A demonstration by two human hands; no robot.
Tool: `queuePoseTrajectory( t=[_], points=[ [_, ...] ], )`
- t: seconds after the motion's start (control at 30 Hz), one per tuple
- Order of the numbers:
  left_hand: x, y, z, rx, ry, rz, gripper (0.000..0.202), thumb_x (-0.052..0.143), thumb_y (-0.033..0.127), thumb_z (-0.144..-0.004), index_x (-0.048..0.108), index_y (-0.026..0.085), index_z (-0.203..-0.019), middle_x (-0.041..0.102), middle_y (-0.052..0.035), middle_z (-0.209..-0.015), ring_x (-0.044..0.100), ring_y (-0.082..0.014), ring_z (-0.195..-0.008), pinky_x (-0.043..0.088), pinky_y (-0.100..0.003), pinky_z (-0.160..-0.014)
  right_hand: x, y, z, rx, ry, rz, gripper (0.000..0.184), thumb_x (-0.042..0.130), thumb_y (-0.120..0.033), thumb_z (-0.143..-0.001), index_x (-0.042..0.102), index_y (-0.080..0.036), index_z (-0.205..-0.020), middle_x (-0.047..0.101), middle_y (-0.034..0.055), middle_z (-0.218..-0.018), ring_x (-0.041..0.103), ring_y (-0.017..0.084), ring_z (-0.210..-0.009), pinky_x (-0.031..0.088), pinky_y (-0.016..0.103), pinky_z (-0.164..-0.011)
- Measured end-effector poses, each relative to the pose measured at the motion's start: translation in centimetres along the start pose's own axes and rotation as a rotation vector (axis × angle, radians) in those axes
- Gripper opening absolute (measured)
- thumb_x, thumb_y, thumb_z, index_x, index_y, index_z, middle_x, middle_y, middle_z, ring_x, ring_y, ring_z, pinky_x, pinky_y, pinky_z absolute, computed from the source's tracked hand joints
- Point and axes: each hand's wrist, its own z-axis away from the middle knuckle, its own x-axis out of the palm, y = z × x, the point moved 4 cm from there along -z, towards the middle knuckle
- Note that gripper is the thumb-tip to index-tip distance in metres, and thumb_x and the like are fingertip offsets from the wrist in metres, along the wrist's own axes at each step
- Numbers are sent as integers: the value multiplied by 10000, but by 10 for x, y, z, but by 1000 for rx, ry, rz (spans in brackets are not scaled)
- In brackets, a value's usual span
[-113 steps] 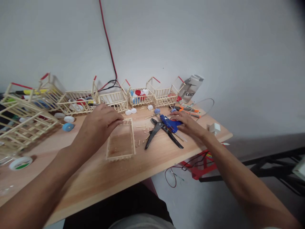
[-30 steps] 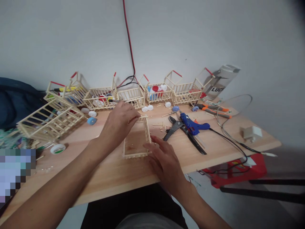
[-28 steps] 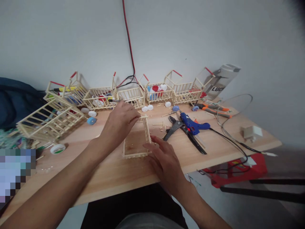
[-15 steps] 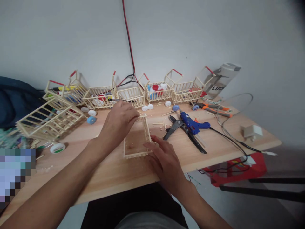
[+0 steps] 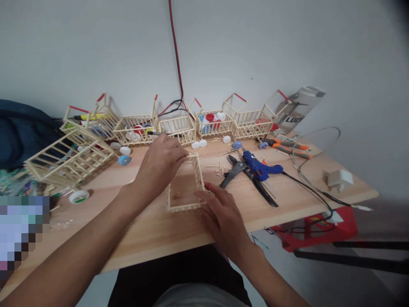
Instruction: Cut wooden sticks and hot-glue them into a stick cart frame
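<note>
A small open frame of thin wooden sticks (image 5: pixel 184 207) lies on the table in front of me, its right side standing up as a row of short sticks. My left hand (image 5: pixel 162 164) reaches over its far left part, thumb and fingers pinched together at the far edge; the fingertips are partly hidden. At the near right corner, my right hand (image 5: pixel 222 209) grips the frame, with fingers on the side and thumb below. Just right of the frame are a blue hot glue gun (image 5: pixel 260 166) and black-handled cutters (image 5: pixel 252 181).
Several stick-built carts with red handles, such as one cart (image 5: pixel 215 123) holding bottle caps, line the wall. Loose caps (image 5: pixel 124 160) and stick offcuts (image 5: pixel 220 167) are scattered around. Orange-handled pliers (image 5: pixel 290 149), a white adapter (image 5: pixel 340 179) and cables lie to the right.
The whole view has shifted slightly. Both hands stay at the same spots on the stick frame, with almost no visible movement.
</note>
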Motion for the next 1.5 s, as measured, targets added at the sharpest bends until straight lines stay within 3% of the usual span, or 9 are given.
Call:
queuePoseTrajectory(
  t=[0.13, 0.27, 0.43, 0.5, 0.6, 0.8, 0.97, 1.17, 1.5],
  points=[
    [-13, 0, -2, -54, 42, 45, 200, 532, 215, -926, 723, 179, -880, 714, -66, -839, 586, -214, -817, 440, -380, -787, 1, 1, 2, -6, -17, -14, 401, 547, -125, -852, 576, -218, -1240, 544, 128, -1360, 526, 267, -1224, 490, 446, -986],
    [-42, -8, 1, -220, 145, 107, 217, 503, 262, -940, 714, 223, -976, 728, -41, -916, 619, -205, -879, 461, -382, -844, -4, 3, 3, -15, 16, -22, 495, 590, -180, -849, 512, -247, -1333, 511, 111, -1395, 499, 266, -1270, 477, 442, -1011],
    [-67, -28, 20, -460, 223, 146, 184, 547, 266, -896, 724, 267, -946, 734, -10, -930, 629, -196, -845, 490, -341, -766, -35, 11, -13, -26, 191, 99, 313, 584, -248, -902, 610, -244, -1213, 612, 103, -1158, 584, 260, -1104, 493, 437, -924],
    [-66, -36, 30, -527, 216, 172, 150, 583, 253, -862, 726, 261, -906, 737, -4, -904, 629, -182, -796, 491, -325, -741, -49, 9, -30, -74, 274, 184, 232, 592, -246, -908, 664, -226, -1128, 622, 92, -1028, 602, 246, -1011, 497, 400, -852],
    [-54, -44, 44, -585, 198, 213, 113, 617, 225, -816, 727, 225, -842, 741, -14, -859, 624, -174, -754, 484, -310, -708, -55, 0, -62, -173, 284, 230, 174, 602, -244, -909, 697, -224, -1054, 619, 72, -943, 593, 227, -929, 472, 376, -814],
    [-30, -41, 53, -548, 104, 324, 98, 628, 206, -807, 721, 185, -782, 745, -26, -826, 600, -149, -709, 446, -287, -681, -24, -10, -109, -261, 136, 281, 166, 571, -302, -932, 713, -243, -996, 618, 78, -945, 537, 245, -922, 396, 390, -800],
    [-33, -35, 53, -548, 70, 351, 121, 630, 222, -805, 704, 185, -716, 709, 1, -720, 544, -125, -628, 380, -264, -618, -6, -8, -117, -278, 69, 335, 143, 584, -298, -927, 709, -238, -962, 625, 74, -952, 523, 249, -928, 350, 387, -799],
    [-27, -27, 53, -609, -109, 416, 405, 641, 394, -810, 536, 161, -496, 475, 45, -471, 391, -89, -498, 260, -256, -522, -1, -7, -119, -289, 53, 372, 114, 608, -289, -914, 705, -228, -915, 636, 64, -920, 523, 246, -899, 327, 372, -762],
    [-8, -18, 54, -613, -211, 431, 393, 577, 346, -822, 545, 151, -482, 484, 28, -451, 364, -81, -470, 221, -262, -517, 7, -6, -123, -272, 16, 369, 85, 623, -257, -905, 684, -216, -863, 629, 56, -859, 515, 232, -869, 318, 348, -742]
  ],
)
